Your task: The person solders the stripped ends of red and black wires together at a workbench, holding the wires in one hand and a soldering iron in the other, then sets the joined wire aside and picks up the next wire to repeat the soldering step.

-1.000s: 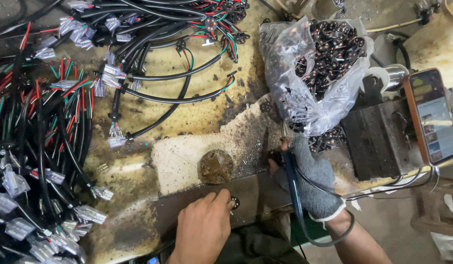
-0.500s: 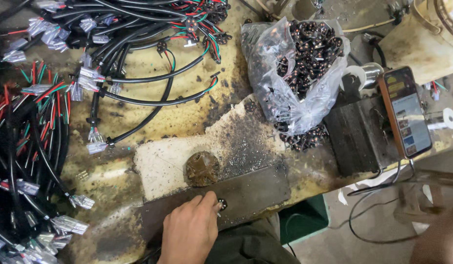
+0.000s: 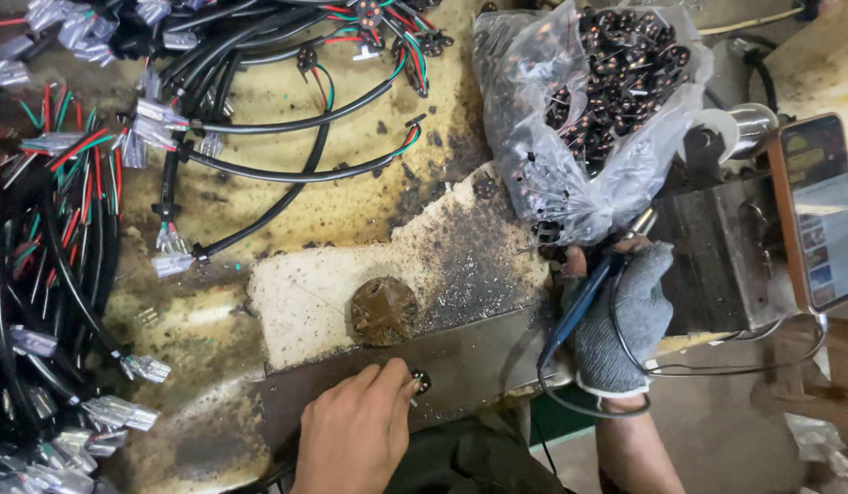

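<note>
My bare left hand (image 3: pixel 355 434) rests at the front of the bench on a dark metal plate (image 3: pixel 479 361), its fingertips pinching a small black round connector part (image 3: pixel 420 381). My right hand (image 3: pixel 616 320), in a grey knit glove, grips a blue-handled soldering iron (image 3: pixel 584 297) whose tip points up toward the plastic bag. A round brown puck of flux or residue (image 3: pixel 384 311) lies on a stained white pad (image 3: pixel 397 274) just behind the left hand.
A clear plastic bag (image 3: pixel 589 110) full of small black parts sits at the back right. Bundles of black cables with red and green wires (image 3: pixel 67 229) cover the left and top. A phone (image 3: pixel 822 215) stands on a metal block (image 3: pixel 717 256) at right.
The gloved right hand with the soldering iron, out of view half a second ago, is back at the pad's right edge. The left hand stays on the plate with the small part.
</note>
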